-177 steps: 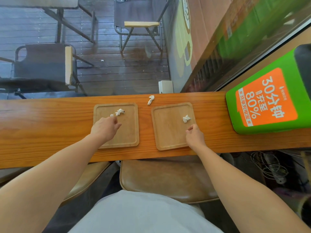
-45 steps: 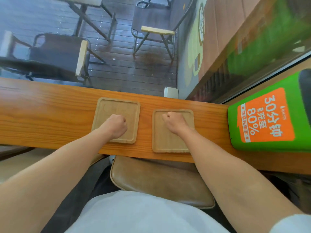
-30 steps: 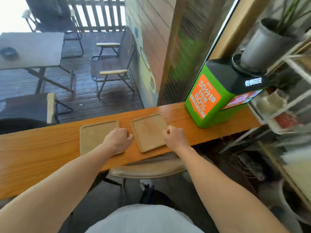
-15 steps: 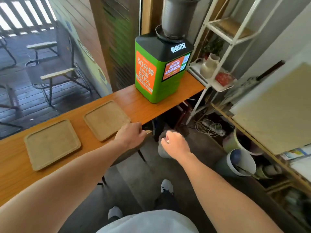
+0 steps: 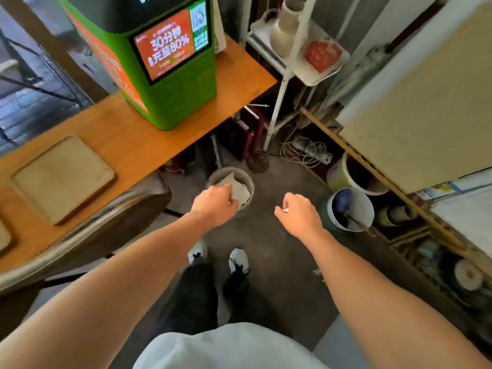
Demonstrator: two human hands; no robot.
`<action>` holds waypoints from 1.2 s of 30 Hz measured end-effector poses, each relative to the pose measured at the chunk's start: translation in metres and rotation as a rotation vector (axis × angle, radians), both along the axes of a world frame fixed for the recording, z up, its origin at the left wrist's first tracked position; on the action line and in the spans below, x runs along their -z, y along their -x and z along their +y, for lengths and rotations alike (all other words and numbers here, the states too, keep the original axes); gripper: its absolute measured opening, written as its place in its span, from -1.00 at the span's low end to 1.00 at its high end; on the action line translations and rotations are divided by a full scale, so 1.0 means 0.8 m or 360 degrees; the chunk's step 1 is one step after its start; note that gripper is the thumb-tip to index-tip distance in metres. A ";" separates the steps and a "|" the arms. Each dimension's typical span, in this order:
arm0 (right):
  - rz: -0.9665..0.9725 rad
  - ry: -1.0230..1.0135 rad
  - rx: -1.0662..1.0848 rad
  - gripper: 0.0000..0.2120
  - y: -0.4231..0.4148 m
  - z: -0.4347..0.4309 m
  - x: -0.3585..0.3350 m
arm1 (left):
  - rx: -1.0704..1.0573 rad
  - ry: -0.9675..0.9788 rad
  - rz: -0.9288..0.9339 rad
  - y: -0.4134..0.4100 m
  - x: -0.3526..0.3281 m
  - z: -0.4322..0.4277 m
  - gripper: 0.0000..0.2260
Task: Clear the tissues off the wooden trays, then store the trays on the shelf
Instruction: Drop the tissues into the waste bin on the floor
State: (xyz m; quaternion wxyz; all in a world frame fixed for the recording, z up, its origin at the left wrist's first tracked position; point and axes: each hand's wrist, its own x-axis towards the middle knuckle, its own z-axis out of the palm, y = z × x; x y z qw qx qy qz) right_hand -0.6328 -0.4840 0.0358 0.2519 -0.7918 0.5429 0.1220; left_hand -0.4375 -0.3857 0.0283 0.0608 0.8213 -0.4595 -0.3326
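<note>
Dark flooring is seen beneath a wooden tabletop point(image 5: 127, 145) on the left, where one bare wooden tray point(image 5: 62, 179) is laid flat and the corner of another tray point(image 5: 3, 237) is cut off by the frame edge. A green kiosk point(image 5: 170, 75) is stood further along. The left hand point(image 5: 215, 205) is curled closed over a small bin point(image 5: 231, 190) holding crumpled paper; what it grips cannot be told. The right hand point(image 5: 299, 215) is clenched around a white tissue point(image 5: 285, 209), beside a white bucket point(image 5: 348, 209). A white shelf point(image 5: 300, 59) is placed behind.
</note>
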 end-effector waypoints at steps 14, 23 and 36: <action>-0.0177 -0.0578 0.0282 -0.93 -0.141 -0.085 0.411 | -0.0126 -0.0448 0.0009 -0.069 0.409 -0.120 -0.88; -0.0301 -0.0790 0.0778 -0.76 -0.206 -0.137 0.619 | -0.0437 -0.0457 0.0313 -0.100 0.600 -0.174 -0.74; -0.0267 -0.0430 0.0250 -0.81 -0.165 -0.135 0.432 | -0.0053 -0.0613 0.0302 -0.116 0.439 -0.124 -0.64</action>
